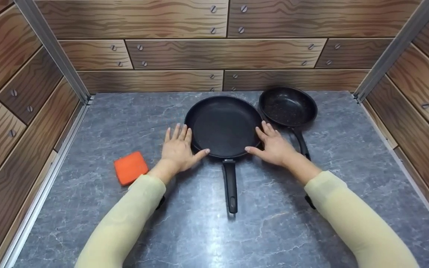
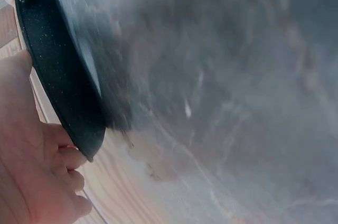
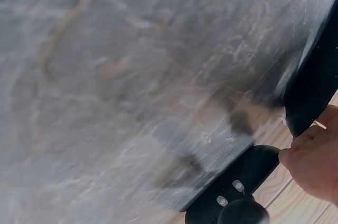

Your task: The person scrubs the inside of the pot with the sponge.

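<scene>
A large black frying pan (image 1: 225, 126) rests on the grey marbled table, its handle (image 1: 230, 188) pointing toward me. My left hand (image 1: 177, 152) lies along its left rim, fingers extended and thumb spread to the near edge. Opposite it, my right hand (image 1: 274, 149) touches the right rim in much the same way, thumb at the near right edge. The left wrist view has the left hand (image 2: 37, 166) against the pan's dark outer side (image 2: 63, 76). In the right wrist view, the fingers of the right hand (image 3: 314, 160) meet the pan's side (image 3: 317, 76).
A smaller black frying pan (image 1: 288, 107) stands at the back right, close beside the large one; its handle (image 1: 301, 142) runs behind my right hand. An orange folded cloth or pad (image 1: 130, 168) lies left of my left wrist. Wood-patterned walls (image 1: 222, 54) enclose the table.
</scene>
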A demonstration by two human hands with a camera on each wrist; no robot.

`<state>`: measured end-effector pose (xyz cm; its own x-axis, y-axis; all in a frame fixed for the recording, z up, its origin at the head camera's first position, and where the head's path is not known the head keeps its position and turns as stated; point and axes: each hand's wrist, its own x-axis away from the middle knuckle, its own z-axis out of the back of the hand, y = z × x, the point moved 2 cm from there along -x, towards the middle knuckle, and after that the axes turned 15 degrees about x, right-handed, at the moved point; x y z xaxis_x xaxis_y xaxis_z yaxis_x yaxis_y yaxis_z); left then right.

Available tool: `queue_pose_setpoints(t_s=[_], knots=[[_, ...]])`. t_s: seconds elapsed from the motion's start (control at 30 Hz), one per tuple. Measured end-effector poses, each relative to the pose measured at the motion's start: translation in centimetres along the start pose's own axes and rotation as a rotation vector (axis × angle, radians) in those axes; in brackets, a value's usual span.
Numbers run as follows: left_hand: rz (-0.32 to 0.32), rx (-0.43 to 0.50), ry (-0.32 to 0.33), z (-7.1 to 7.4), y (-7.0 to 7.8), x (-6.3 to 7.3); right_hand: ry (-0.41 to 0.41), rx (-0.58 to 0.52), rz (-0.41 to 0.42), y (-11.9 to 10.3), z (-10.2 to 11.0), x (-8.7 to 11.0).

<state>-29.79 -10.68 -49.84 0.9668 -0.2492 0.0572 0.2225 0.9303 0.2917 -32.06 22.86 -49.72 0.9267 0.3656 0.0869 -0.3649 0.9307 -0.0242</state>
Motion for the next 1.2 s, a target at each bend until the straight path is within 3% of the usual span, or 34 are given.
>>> queue_pose_setpoints(t_s=[0.47,1.2], knots=[[0.013,-0.006,0.047,-1.0,1.5,2.0,0.005,-0.017,0.035,0.7,-0.2,1.6],[0.013,0.013,0.049,-1.6,2.6,4.2,0.047,-0.001,0.05,0.8,-0.8,3.8]])
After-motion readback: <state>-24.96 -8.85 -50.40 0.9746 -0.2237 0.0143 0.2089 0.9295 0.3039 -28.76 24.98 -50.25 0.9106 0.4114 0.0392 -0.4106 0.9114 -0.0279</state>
